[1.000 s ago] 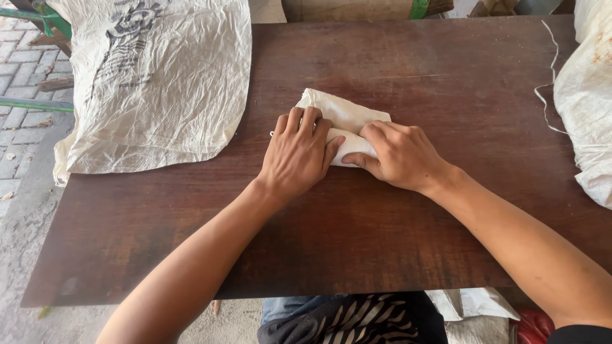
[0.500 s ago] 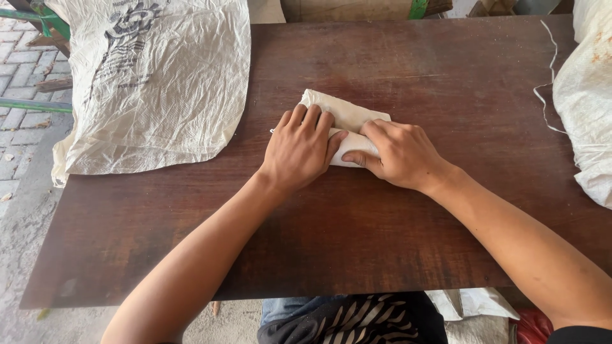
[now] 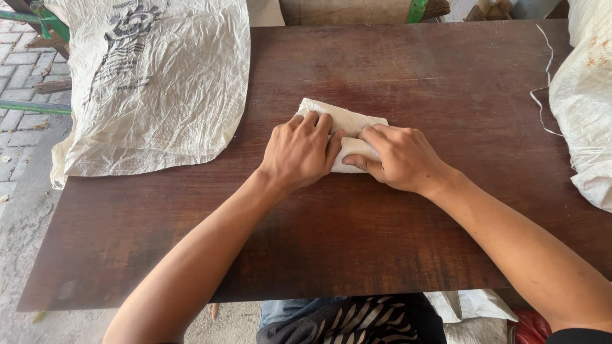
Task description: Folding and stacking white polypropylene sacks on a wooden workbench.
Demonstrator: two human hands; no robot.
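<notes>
White folded sack (image 3: 347, 121) pinned under both hands.

A dark wooden table (image 3: 395, 255) stands in daylight on grey brick paving (image 3: 22, 64).
</notes>
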